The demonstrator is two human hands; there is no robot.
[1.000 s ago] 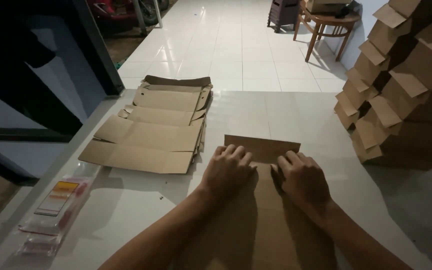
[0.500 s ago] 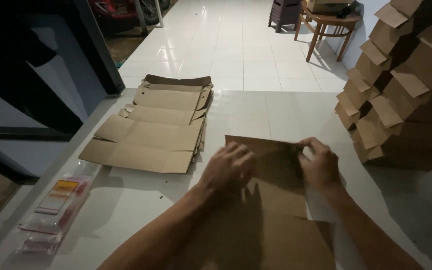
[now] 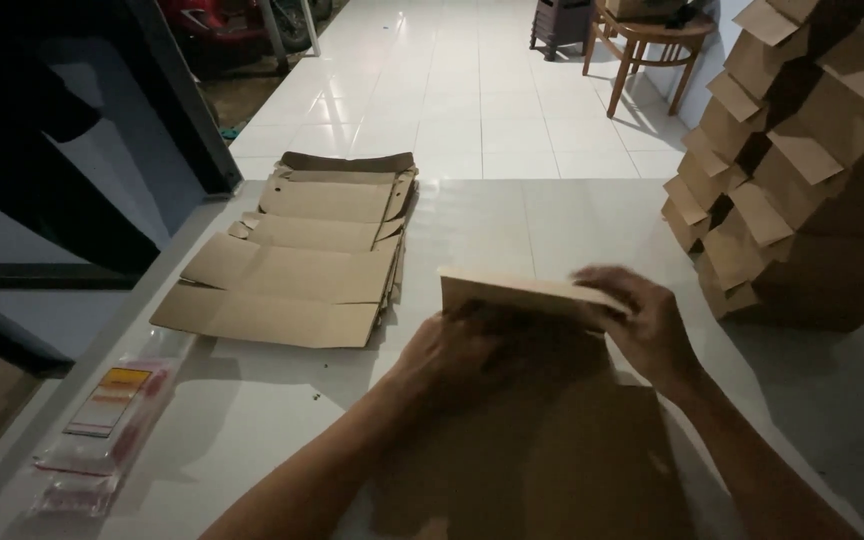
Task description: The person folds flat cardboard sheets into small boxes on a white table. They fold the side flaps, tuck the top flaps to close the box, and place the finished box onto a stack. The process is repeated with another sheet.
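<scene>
A flat brown cardboard blank [image 3: 552, 450] lies on the white table [image 3: 512, 220] in front of me. Its far flap [image 3: 512, 292] stands folded up towards me. My right hand [image 3: 642, 320] grips the flap's right end from above. My left hand [image 3: 452, 355] presses on the cardboard just below the flap's left part, its fingers in shadow under the raised edge.
A pile of flat cardboard blanks [image 3: 302, 260] lies at the left of the table. A tall stack of folded cardboard boxes [image 3: 802, 170] stands at the right. Clear plastic packets [image 3: 102, 420] lie near the left edge. A wooden stool [image 3: 652, 45] stands on the tiled floor beyond.
Both hands first pressed flat on the cardboard. The right hand then took the far flap, and the flap has now been lifted and folded up towards me.
</scene>
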